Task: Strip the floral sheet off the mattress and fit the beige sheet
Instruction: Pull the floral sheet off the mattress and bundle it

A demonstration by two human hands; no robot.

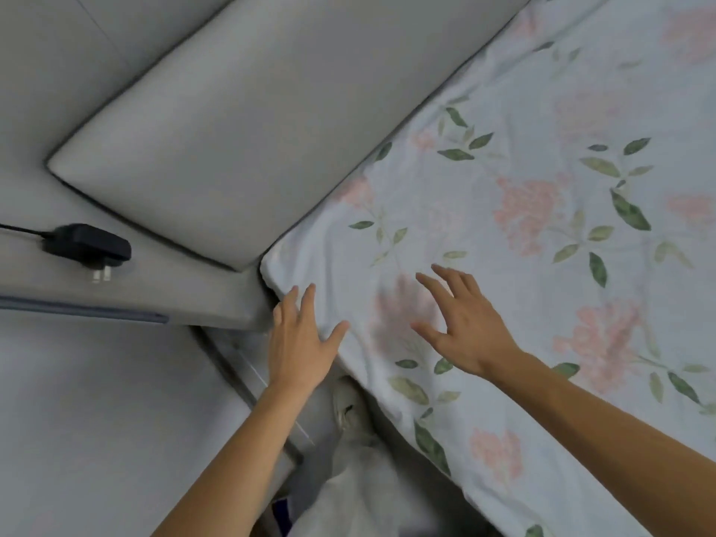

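The floral sheet (523, 234), pale with pink blooms and green leaves, covers the mattress and fills the right side of the view. Its near corner lies by the padded headboard. My left hand (298, 343) is at that corner's edge, fingers straight and spread. My right hand (461, 327) hovers over the sheet a little to the right, fingers spread and relaxed, holding nothing. No beige sheet is in view.
A grey padded headboard (240, 141) runs along the mattress's far edge. A black plug adapter (89, 246) with a cable lies on the grey ledge (166, 296) at left. Pale bunched fabric (352, 470) sits in the gap beside the bed, below my left hand.
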